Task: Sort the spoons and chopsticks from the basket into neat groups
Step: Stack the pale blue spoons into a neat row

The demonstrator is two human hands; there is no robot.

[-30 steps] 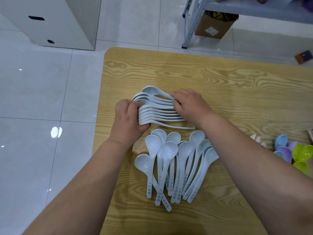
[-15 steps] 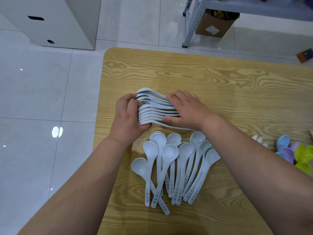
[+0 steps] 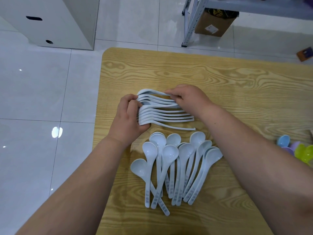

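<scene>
The person is working near the left edge of the desk (image 3: 169, 68), about halfway between its far and near edges. There a row of white spoons (image 3: 166, 114) stands on its side, the spoons nested one against the other with bowls toward the left edge and handles pointing right. The left hand (image 3: 128, 119) is curled round the bowl ends and presses them together. The right hand (image 3: 188, 99) has its fingers bent over the handles of the upper spoons and pinches them, though the fingertips are partly hidden, so it is hard to say how many handles it really holds. The lowest spoon (image 3: 177, 127) of the row splays out, its handle apart from the others.

Just nearer to the person lies a loose pile of white spoons (image 3: 177, 163), bowls up and handles fanned toward the near edge, some crossing each other. A few coloured spoons (image 3: 301, 150) lie well apart toward the right side of the desk, cut off by the picture border. No basket and no chopsticks are in view.

The step in hand seems to be the squaring of the nested row. The task is probably about half done for the white spoons. The next move calls for drawing the stray lowest handle in against the rest, with the bowl ends held firm so the row does not fall over. After that the spoons of the loose pile need to be gathered in the same way.
</scene>
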